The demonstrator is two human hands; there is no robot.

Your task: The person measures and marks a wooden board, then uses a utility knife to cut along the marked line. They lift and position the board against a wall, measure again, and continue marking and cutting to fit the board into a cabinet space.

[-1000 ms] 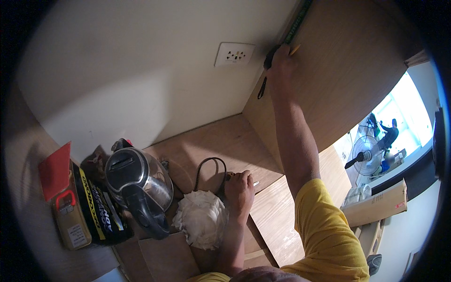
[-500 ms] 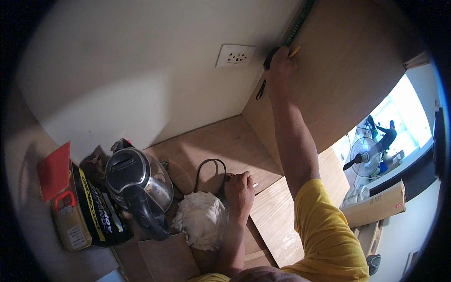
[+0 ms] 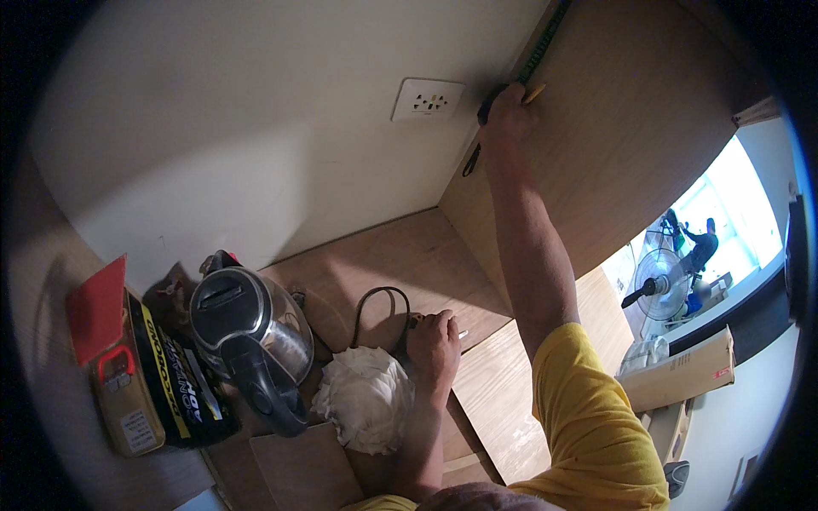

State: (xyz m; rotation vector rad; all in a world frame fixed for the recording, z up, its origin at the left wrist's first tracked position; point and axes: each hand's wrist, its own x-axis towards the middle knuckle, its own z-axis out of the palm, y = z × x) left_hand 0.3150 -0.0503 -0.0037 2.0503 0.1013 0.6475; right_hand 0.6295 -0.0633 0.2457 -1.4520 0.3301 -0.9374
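My right hand is closed on a black tape measure in the corner between the white wall and an upright wooden panel. Its green blade runs up along the panel's edge. A yellow pencil sticks out from the same hand, and a dark wrist strap hangs below. My left hand rests low on the wooden surface, fingers curled round an object mostly hidden; a yellow bit and a pale metal end show. Beside it lies a white crumpled cloth bundle with a black cord behind.
A steel and black electric kettle stands at left, next to a black and yellow box with a red flat piece. A socket plate is on the wall. Farther right are a fan and a long cardboard box.
Almost nothing differs. The strap under the tape measure has swung slightly, and both hands keep their places.
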